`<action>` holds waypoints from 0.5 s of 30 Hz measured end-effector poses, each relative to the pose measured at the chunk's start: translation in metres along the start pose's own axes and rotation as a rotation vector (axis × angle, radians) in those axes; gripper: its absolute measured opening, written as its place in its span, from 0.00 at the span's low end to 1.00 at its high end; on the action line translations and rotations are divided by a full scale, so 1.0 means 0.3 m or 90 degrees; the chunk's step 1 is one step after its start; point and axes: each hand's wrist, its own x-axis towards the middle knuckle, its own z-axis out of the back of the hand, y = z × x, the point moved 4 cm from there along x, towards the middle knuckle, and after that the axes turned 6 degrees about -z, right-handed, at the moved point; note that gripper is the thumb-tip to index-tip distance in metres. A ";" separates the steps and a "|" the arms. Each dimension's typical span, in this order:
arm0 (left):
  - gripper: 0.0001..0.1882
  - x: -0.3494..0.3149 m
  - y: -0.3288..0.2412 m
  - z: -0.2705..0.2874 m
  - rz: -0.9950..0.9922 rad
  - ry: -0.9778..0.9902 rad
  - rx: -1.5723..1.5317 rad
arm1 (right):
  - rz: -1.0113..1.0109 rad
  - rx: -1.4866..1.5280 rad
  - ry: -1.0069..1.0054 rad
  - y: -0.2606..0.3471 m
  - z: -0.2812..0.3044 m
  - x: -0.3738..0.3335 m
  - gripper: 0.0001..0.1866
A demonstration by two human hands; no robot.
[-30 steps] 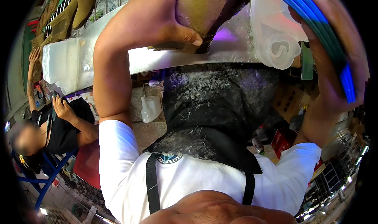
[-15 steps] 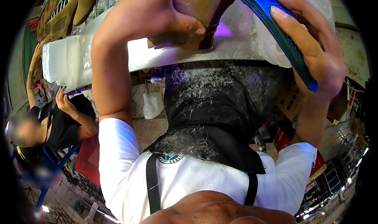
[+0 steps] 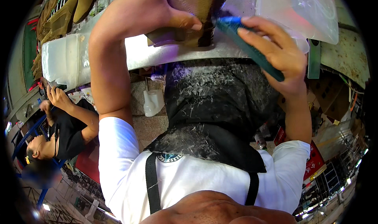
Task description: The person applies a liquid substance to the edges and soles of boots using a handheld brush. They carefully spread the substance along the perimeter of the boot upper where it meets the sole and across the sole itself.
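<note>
A brown shoe point(image 3: 191, 2) with a darker band along its lower edge is cut off by the top of the view. My left hand point(image 3: 155, 13) grips it, thumb pressed on its side near the bottom; the other fingers are out of sight. In my right hand point(image 3: 285, 52) is a brush point(image 3: 252, 47) with a blue and dark-green handle, fingers closed around it. Its dark tip meets the shoe's dark edge, just right of my left thumb. Motion slightly blurs the brush.
Under the shoe runs a pale metal bench edge point(image 3: 157, 52). Clear plastic containers stand at right point(image 3: 311, 7) and left point(image 3: 63, 62). Brown shoes point(image 3: 63, 13) fill a rack at upper left. A person in black point(image 3: 75, 121) sits at left, hands raised. Cardboard boxes point(image 3: 330, 94) lie lower right.
My right hand has moved left and down, bringing the brush tip to the shoe's edge. The shoe has shifted slightly left with my left hand. The person at left has lowered an arm.
</note>
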 end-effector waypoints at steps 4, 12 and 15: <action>0.65 -0.080 -0.019 -0.010 0.086 -0.052 -0.016 | -0.183 0.107 -0.041 -0.014 0.040 -0.100 0.17; 0.71 -0.205 -0.032 -0.107 -0.016 -0.263 0.246 | -0.467 -0.030 -0.355 -0.101 0.215 -0.311 0.13; 0.69 -0.206 -0.062 -0.129 -0.008 -0.283 0.261 | -0.525 0.051 -0.345 -0.111 0.164 -0.302 0.12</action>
